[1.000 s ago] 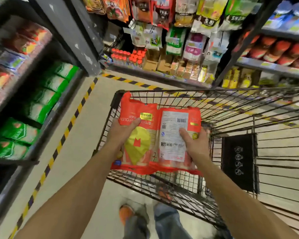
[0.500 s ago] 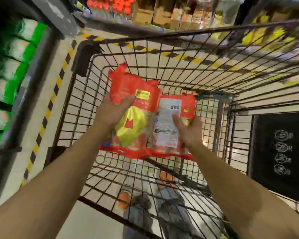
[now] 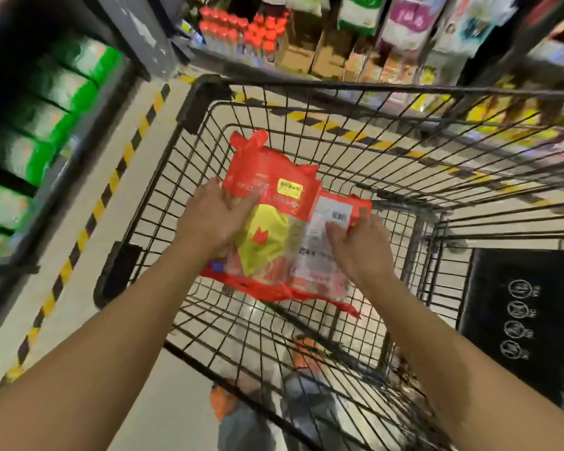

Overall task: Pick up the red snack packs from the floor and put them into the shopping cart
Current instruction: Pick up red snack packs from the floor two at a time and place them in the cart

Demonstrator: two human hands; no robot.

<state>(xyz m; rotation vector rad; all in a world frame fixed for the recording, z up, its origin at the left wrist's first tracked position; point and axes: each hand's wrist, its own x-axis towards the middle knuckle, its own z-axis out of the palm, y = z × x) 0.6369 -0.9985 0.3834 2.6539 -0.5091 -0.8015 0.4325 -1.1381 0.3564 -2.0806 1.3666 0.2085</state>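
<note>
Two red snack packs are held side by side inside the black wire shopping cart (image 3: 205,92), low over its mesh floor. The left pack (image 3: 267,206) shows a yellow shape and a yellow sticker on its front. My left hand (image 3: 214,219) grips it along its left edge. The right pack (image 3: 332,249) shows its back with a white label and barcode, partly tucked under the left pack. My right hand (image 3: 360,245) holds it at its right edge, fingers curled over the top. Whether the packs touch the cart floor I cannot tell.
A shelf of green packages (image 3: 46,125) runs along the left. Shelves with orange-capped bottles (image 3: 241,30) and boxes stand beyond the cart. Yellow-black floor tape (image 3: 88,222) edges the aisle. A black panel with white symbols (image 3: 518,320) closes the cart's right end. My orange shoes (image 3: 303,346) show through the mesh.
Both hands have carried the two packs from above the cart's near rim down into the basket. The view has tilted downward and closer to the cart.
</note>
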